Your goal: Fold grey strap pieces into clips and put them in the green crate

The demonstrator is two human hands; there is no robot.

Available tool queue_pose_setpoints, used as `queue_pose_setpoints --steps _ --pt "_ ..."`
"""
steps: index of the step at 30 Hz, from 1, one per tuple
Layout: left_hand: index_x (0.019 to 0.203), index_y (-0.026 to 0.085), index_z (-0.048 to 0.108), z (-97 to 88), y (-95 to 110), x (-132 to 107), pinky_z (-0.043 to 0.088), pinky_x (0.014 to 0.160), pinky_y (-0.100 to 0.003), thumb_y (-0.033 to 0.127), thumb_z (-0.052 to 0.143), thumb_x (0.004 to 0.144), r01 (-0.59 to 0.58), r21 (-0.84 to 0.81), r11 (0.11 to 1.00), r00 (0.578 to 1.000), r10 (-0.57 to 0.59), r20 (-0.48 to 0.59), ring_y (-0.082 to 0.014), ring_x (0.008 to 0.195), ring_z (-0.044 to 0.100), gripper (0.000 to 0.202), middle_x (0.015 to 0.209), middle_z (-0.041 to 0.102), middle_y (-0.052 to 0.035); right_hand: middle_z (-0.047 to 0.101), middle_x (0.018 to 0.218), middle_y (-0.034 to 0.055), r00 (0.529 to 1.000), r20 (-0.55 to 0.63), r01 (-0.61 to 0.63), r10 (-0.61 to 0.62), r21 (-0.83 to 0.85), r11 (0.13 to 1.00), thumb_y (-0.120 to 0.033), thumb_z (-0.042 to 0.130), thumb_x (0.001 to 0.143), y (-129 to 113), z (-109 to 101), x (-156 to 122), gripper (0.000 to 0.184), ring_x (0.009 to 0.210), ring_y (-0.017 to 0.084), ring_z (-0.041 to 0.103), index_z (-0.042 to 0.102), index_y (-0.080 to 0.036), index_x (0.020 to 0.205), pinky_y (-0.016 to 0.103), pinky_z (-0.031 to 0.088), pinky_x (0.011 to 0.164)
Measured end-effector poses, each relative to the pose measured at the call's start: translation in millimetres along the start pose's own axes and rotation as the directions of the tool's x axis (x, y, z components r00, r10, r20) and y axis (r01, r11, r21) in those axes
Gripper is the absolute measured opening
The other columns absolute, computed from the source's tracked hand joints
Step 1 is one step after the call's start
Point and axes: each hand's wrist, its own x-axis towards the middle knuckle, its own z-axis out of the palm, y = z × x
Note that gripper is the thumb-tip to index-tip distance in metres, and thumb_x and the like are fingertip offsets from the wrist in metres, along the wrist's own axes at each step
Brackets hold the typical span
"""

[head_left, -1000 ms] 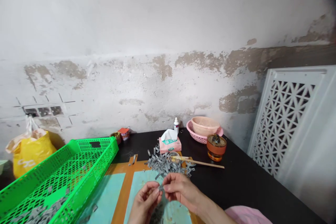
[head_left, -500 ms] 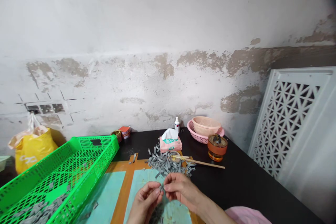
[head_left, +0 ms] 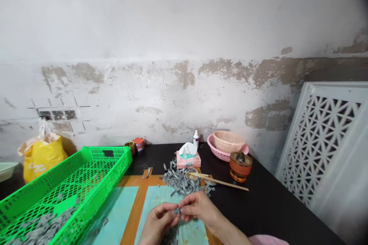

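Observation:
My left hand (head_left: 157,223) and my right hand (head_left: 197,208) meet low in the middle of the view, over a pale blue mat (head_left: 161,195) on a brown board. Both pinch one small grey strip piece (head_left: 177,211) between thumb and fingertips. Just beyond the hands lies a heap of grey strip pieces (head_left: 179,181). A green plastic crate (head_left: 69,187) stands tilted at the left, with several grey pieces (head_left: 43,229) in its near corner.
On the black table (head_left: 270,203): a pink tissue box (head_left: 188,157), a small white bottle (head_left: 196,138), a pink basket with a bowl (head_left: 227,146), an amber glass jar (head_left: 240,166), a wooden stick (head_left: 221,182). A yellow bag (head_left: 40,155) sits left; a white lattice panel (head_left: 324,141) leans right.
The view has tipped and shifted a little, so everything sits slightly lower and to the right. My hands stay together on the grey piece, fingers drawn a bit closer.

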Motion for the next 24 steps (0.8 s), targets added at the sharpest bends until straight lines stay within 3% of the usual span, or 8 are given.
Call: queue_pose_setpoints --steps 4,9,14,18,24 --pt "0.067 0.013 0.079 -4.8 -5 5 0.052 0.064 -0.026 0.033 0.092 0.046 -0.025 0.075 0.997 1.000 0.025 -0.001 -0.0179 0.059 0.067 0.032 0.061 0.075 -0.0064 0.063 0.051 0.0020 0.998 -0.038 0.041 -0.042 -0.005 0.999 -0.045 0.089 0.042 8 2 6 0.050 0.046 0.014 0.058 0.066 -0.011 0.071 0.024 0.040 0.048" --pt "0.073 0.014 0.079 -4.3 -4 2 0.053 0.069 -0.030 0.036 0.088 0.053 -0.055 0.037 0.998 0.997 0.053 0.051 -0.0222 0.066 0.069 0.032 0.068 0.076 -0.0076 0.059 0.048 -0.0020 0.993 -0.052 0.106 -0.107 -0.023 0.994 -0.046 0.088 0.045 7 5 6 0.049 0.042 0.012 0.056 0.062 -0.013 0.070 0.022 0.041 0.045" --pt "0.069 0.014 0.075 3.3 4 -6 0.050 0.063 -0.022 0.028 0.090 0.054 -0.038 0.028 0.999 0.997 0.036 0.062 -0.0141 0.059 0.064 0.025 0.062 0.073 -0.0031 0.064 0.057 -0.0003 0.991 0.064 0.128 -0.121 -0.122 0.984 -0.043 0.082 0.058 -11 2 -5 0.038 0.050 0.011 0.057 0.070 -0.012 0.077 0.024 0.043 0.053" --pt "0.074 0.014 0.076 4.6 8 -11 0.050 0.063 -0.018 0.023 0.087 0.060 0.000 -0.042 0.999 0.995 0.004 0.097 -0.0118 0.061 0.065 0.020 0.065 0.073 -0.0026 0.070 0.074 0.0035 0.972 0.204 0.146 -0.117 -0.131 0.981 -0.033 0.083 0.057 -25 -4 -13 0.036 0.068 0.016 0.064 0.075 -0.015 0.087 0.027 0.047 0.065" --pt "0.076 0.014 0.075 -4.2 2 -6 0.052 0.066 -0.018 0.019 0.083 0.067 0.072 -0.053 0.996 0.983 -0.061 0.175 -0.0112 0.064 0.068 0.013 0.069 0.074 -0.0032 0.070 0.067 0.0039 0.971 0.196 0.164 -0.134 -0.146 0.976 -0.027 0.073 0.066 -21 -11 -8 0.019 0.066 0.018 0.068 0.076 -0.014 0.080 0.032 0.050 0.068"
